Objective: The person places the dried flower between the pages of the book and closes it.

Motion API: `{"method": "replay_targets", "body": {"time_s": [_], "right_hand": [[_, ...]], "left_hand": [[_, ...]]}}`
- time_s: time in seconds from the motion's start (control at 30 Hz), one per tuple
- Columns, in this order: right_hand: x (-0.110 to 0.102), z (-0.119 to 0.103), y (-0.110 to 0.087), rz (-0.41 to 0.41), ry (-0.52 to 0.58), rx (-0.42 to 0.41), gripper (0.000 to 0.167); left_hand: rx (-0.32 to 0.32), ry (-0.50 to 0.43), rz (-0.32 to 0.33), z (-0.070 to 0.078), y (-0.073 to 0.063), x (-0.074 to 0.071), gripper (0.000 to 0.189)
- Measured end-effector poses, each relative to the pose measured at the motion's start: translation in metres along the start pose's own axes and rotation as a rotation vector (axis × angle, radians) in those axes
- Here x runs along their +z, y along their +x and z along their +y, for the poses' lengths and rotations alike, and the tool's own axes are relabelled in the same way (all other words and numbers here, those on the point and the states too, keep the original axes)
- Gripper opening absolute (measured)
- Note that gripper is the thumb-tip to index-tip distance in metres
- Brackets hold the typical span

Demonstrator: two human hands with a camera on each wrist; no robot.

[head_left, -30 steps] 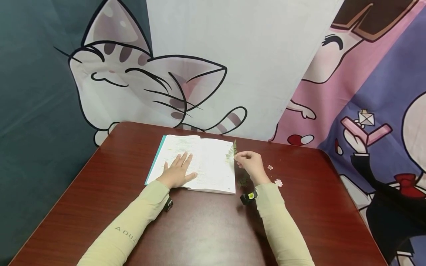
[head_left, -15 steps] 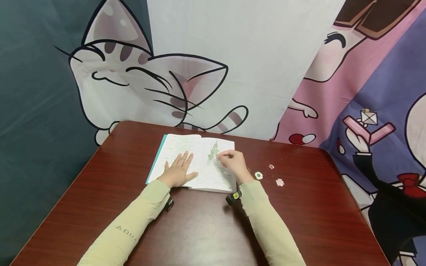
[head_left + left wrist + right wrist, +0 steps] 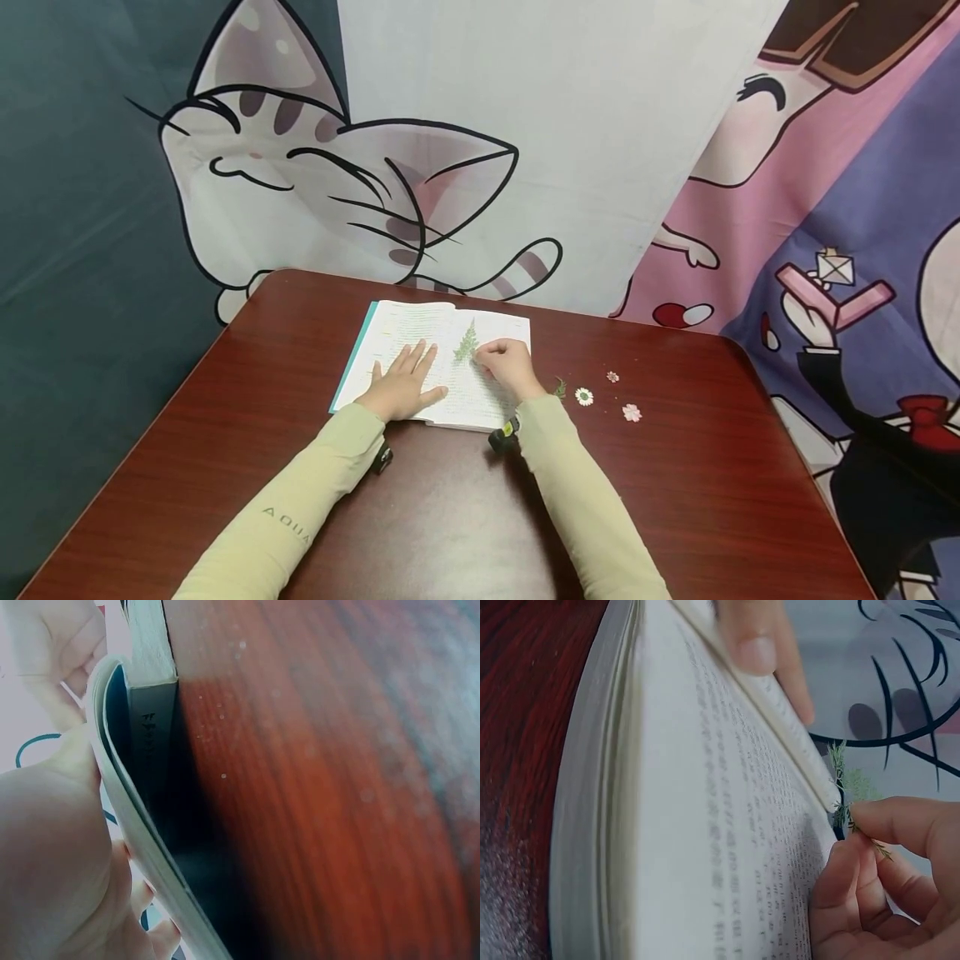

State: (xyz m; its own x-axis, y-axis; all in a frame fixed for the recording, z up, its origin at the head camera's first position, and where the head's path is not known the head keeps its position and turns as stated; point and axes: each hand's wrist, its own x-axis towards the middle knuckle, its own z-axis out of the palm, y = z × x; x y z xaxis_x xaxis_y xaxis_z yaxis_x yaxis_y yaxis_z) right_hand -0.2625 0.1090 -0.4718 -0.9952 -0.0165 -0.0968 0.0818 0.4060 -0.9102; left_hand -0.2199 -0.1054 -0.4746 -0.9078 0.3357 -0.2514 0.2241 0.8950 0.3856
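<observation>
An open book with a teal cover lies on the table. My left hand rests spread flat on its left page, fingers straight; the left wrist view shows that hand along the book's lower edge. Over the right page, my right hand pinches a green fern-like leaf sprig by its stem end, between thumb and fingertips. Seen from the right wrist, the leaf sprig stands up out of the pinch near the book's middle fold.
Right of the book on the brown table lie a small green sprig, a white daisy, a pink flower and a smaller pinkish flower. A cartoon-printed cloth hangs behind the table.
My right hand has carried the leaf sprig leftward from the book's right edge to over the right page, uncovering the daisy and small sprig. My left hand has stayed in place.
</observation>
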Motion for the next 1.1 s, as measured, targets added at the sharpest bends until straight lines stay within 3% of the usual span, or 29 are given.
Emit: {"method": "replay_targets", "body": {"time_s": [0.57, 0.9, 1.1], "right_hand": [[0.013, -0.003, 0.001, 0.066, -0.18, 0.045, 0.011], [0.009, -0.002, -0.002, 0.07, -0.153, 0.05, 0.013], [0.007, 0.004, -0.004, 0.054, -0.04, 0.053, 0.012]], "left_hand": [[0.006, -0.009, 0.002, -0.002, 0.002, 0.001, 0.084], [0.016, -0.028, 0.007, -0.002, 0.005, 0.002, 0.085], [0.019, -0.031, 0.007, -0.004, 0.005, 0.004, 0.086]]}}
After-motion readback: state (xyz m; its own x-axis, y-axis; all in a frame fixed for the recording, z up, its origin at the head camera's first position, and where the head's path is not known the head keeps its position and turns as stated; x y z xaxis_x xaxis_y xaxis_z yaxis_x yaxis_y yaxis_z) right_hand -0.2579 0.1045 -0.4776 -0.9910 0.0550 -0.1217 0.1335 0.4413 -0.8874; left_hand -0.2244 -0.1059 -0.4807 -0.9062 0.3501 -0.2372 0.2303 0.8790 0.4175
